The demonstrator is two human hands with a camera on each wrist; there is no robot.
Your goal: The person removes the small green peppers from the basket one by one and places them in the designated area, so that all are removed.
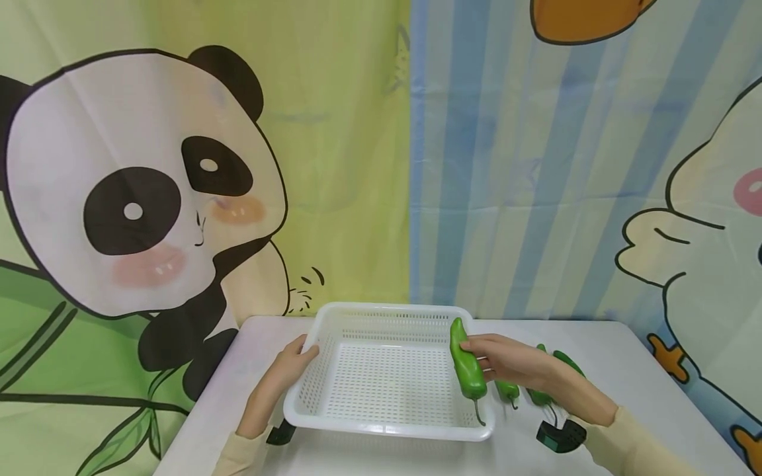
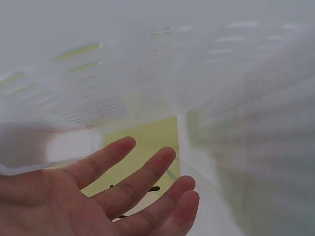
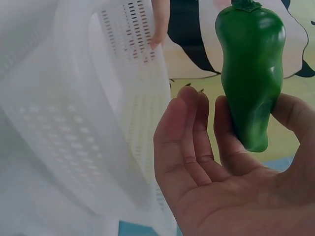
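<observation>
A white plastic basket with perforated walls and floor sits in front of me on the table, with nothing in it. At its left rim my left hand holds on, thumb over the edge and fingers along the outside. In the left wrist view those fingers are spread beside the basket wall. My right hand pinches a long green pepper between thumb and fingers, over the basket's right side. The pepper's tip points away from me and its thin stem hangs at the near end, as the head view shows.
Several more green peppers lie on the white table right of the basket, partly hidden by my right hand and forearm. Behind the table hangs a curtain printed with a panda and other cartoon figures.
</observation>
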